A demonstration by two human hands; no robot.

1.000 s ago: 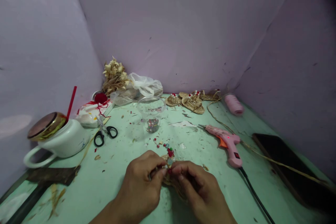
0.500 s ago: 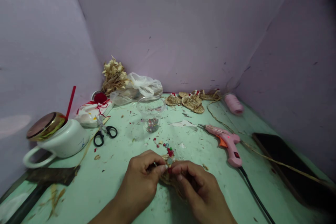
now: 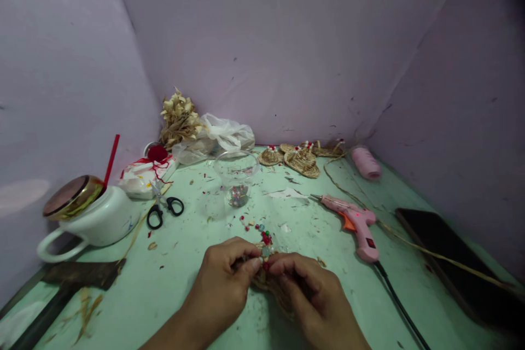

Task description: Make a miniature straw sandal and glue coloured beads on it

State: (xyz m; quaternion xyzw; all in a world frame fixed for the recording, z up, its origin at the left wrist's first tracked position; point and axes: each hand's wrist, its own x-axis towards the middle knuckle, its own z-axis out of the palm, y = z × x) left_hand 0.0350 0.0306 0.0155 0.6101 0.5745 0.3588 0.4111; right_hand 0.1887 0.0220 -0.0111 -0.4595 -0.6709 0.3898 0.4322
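Observation:
A small woven straw slipper (image 3: 261, 284), partly covered by my fingers, is held low over the table. My left hand (image 3: 227, 273) is closed, its thumb and fingers pinching the slipper's left side. On the other side, the bent fingers of my right hand (image 3: 309, 290) are closed at the slipper, their tips against a red bead (image 3: 266, 266). A pale bead (image 3: 266, 251) shows just above the fingertips. Loose red and green beads (image 3: 266, 238) lie right beyond the hands. What sits inside the right palm is hidden.
A pink glue gun (image 3: 353, 219), its light red, lies right, near a dark phone (image 3: 451, 262). Left are black-handled scissors (image 3: 164, 212), a white mug (image 3: 106, 219) and a hammer (image 3: 77, 276). A clear cup (image 3: 237, 175) and finished straw slippers (image 3: 301, 161) stand behind.
Both hands stay almost in place at the slipper; only slight finger shifts show. The things on the table have not moved.

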